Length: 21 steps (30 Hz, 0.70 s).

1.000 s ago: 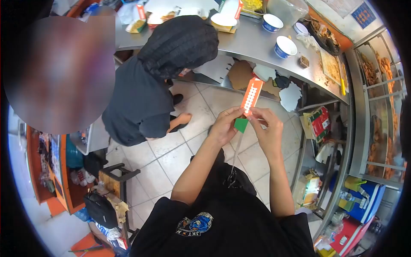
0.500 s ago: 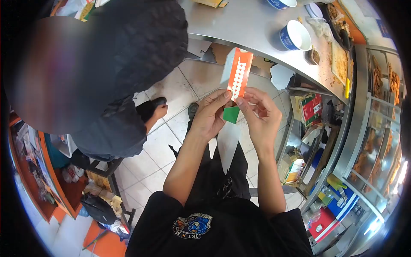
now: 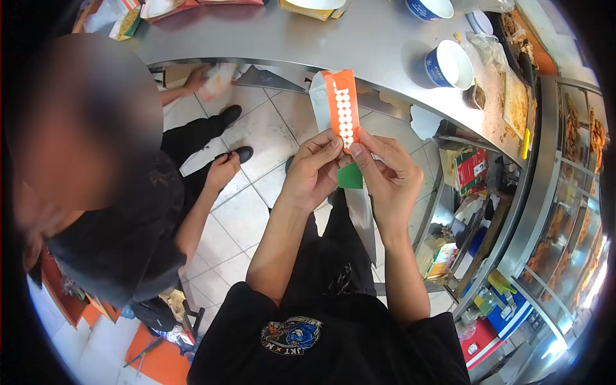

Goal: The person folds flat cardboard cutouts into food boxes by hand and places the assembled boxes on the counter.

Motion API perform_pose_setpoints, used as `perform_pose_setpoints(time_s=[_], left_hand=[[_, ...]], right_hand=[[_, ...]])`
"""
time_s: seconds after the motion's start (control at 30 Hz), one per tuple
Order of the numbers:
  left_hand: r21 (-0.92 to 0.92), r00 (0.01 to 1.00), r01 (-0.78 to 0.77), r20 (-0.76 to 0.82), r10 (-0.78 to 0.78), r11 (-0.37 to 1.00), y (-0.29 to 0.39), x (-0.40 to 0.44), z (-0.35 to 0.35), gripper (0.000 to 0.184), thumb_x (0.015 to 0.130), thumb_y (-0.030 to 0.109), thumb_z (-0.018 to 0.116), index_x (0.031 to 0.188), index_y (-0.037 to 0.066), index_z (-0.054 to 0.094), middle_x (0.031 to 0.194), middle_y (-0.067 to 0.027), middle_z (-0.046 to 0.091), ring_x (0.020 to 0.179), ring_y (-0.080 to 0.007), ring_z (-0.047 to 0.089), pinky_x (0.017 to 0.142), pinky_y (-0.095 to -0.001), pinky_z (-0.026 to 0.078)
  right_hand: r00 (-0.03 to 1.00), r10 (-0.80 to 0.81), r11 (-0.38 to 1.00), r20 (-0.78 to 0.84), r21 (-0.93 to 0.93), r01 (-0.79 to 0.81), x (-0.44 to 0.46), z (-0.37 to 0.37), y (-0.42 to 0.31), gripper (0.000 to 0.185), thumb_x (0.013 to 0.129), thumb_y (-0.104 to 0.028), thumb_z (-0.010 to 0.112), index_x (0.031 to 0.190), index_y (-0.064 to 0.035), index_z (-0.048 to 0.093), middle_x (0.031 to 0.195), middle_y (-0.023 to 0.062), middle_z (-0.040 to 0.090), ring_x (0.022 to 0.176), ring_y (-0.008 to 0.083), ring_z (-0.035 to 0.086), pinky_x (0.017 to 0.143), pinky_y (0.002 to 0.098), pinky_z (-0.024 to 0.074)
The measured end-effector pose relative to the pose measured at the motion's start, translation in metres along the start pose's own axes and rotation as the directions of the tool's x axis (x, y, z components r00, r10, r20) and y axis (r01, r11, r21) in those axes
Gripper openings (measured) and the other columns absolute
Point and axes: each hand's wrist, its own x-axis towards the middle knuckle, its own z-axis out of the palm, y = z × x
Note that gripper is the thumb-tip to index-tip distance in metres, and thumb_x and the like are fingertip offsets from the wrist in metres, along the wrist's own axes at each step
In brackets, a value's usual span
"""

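1. Orange carton: held up in front of the chest, over tiled floor, short of the steel counter. Step looks like working the fold at its lower end.
2. Left hand, right hand: thumbs and fingers clamped on that end, one per side. Next move likely calls for firm, even pinches.
3. Green flap: just below the thumbs.
4. Vs half a second ago: dark hood no longer blocks the counter; carton's lean flipped slightly left; grip same.
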Motion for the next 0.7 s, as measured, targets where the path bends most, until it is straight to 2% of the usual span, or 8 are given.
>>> perform_pose_setpoints(time_s=[0.1, 0.17, 0.2, 0.3, 0.4, 0.5, 0.6, 0.7], left_hand=[[-0.065, 0.995, 0.015, 0.097, -0.009, 0.998, 0.007, -0.002, -0.010, 0.023, 0.096, 0.013, 0.054, 0.109, -0.003, 0.061, 0.100, -0.0077, 0.064, 0.092, -0.0134, 0.060, 0.086, -0.0307, 0.048], [-0.007, 0.995, -0.029, 0.092, 0.030, 1.000, 0.016, -0.008, -0.005, 0.022, 0.095, 0.012, 0.055, 0.109, -0.004, 0.061, 0.101, -0.0089, 0.064, 0.092, -0.0142, 0.061, 0.085, -0.0310, 0.050], [0.022, 0.994, -0.054, 0.091, 0.051, 0.998, 0.021, -0.012, -0.002, 0.022, 0.094, 0.012, 0.056, 0.109, -0.004, 0.061, 0.101, -0.0095, 0.065, 0.092, -0.0146, 0.062, 0.085, -0.0312, 0.051], [0.169, 0.989, -0.145, 0.062, 0.137, 0.975, 0.044, -0.028, 0.028, 0.020, 0.093, 0.010, 0.057, 0.105, -0.005, 0.063, 0.101, -0.0116, 0.065, 0.091, -0.0166, 0.064, 0.084, -0.0312, 0.053], [0.301, 0.976, -0.220, 0.064, 0.210, 0.928, 0.060, -0.042, 0.038, 0.020, 0.093, 0.011, 0.058, 0.101, -0.006, 0.064, 0.101, -0.0130, 0.066, 0.092, -0.0183, 0.065, 0.083, -0.0305, 0.055], [0.270, 0.965, -0.254, 0.002, 0.264, 0.929, 0.069, -0.052, 0.052, 0.017, 0.093, 0.015, 0.059, 0.094, -0.001, 0.065, 0.090, -0.0093, 0.067, 0.077, -0.0150, 0.063, 0.074, -0.0294, 0.053], [0.136, 0.965, -0.248, 0.116, 0.233, 0.959, 0.080, -0.058, 0.040, 0.018, 0.093, 0.011, 0.058, 0.097, -0.005, 0.065, 0.099, -0.0132, 0.067, 0.091, -0.0180, 0.065, 0.085, -0.0312, 0.054], [0.060, 0.959, -0.251, 0.153, 0.240, 0.966, 0.091, -0.065, 0.032, 0.018, 0.093, 0.013, 0.058, 0.097, -0.004, 0.065, 0.098, -0.0122, 0.067, 0.091, -0.0173, 0.065, 0.088, -0.0319, 0.053]], right_hand=[[0.996, 0.083, 0.996, 0.032, -0.020, -0.082, -0.002, 0.005, -0.021, 0.022, 0.082, 0.000, 0.070, 0.104, -0.0001, 0.070, 0.093, 0.0089, 0.066, 0.075, 0.0122, 0.066, 0.066, 0.0221, 0.0539], [0.998, 0.056, 0.997, 0.033, 0.048, -0.057, -0.006, 0.011, -0.029, 0.024, 0.082, 0.001, 0.069, 0.106, 0.0007, 0.069, 0.094, 0.0093, 0.065, 0.076, 0.0126, 0.066, 0.067, 0.0226, 0.0542], [0.999, 0.039, 0.996, 0.034, 0.082, -0.042, -0.007, 0.014, -0.033, 0.025, 0.082, 0.002, 0.069, 0.107, 0.0010, 0.068, 0.094, 0.0095, 0.065, 0.077, 0.0128, 0.066, 0.068, 0.0229, 0.0544], [0.989, -0.142, 0.987, 0.037, 0.081, 0.139, -0.011, 0.020, -0.040, 0.027, 0.082, 0.003, 0.068, 0.109, 0.0015, 0.067, 0.094, 0.0107, 0.065, 0.076, 0.0131, 0.065, 0.067, 0.0229, 0.0544], [0.980, -0.191, 0.977, 0.061, 0.112, 0.183, -0.020, 0.029, -0.059, 0.027, 0.083, 0.004, 0.068, 0.109, 0.0019, 0.067, 0.095, 0.0103, 0.065, 0.078, 0.0130, 0.065, 0.067, 0.0226, 0.0542], [0.986, -0.156, 0.971, 0.061, 0.193, 0.142, -0.029, 0.039, -0.078, 0.025, 0.083, 0.003, 0.068, 0.108, 0.0018, 0.068, 0.096, 0.0103, 0.065, 0.082, 0.0124, 0.064, 0.068, 0.0225, 0.0540], [0.983, -0.174, 0.982, 0.061, 0.081, 0.169, -0.032, 0.045, -0.080, 0.024, 0.084, 0.001, 0.068, 0.108, 0.0014, 0.068, 0.097, 0.0103, 0.065, 0.084, 0.0118, 0.063, 0.069, 0.0228, 0.0537], [0.958, -0.280, 0.952, 0.066, 0.151, 0.267, -0.036, 0.061, -0.091, 0.023, 0.084, 0.000, 0.068, 0.107, 0.0010, 0.069, 0.097, 0.0099, 0.065, 0.083, 0.0111, 0.063, 0.070, 0.0233, 0.0538]])
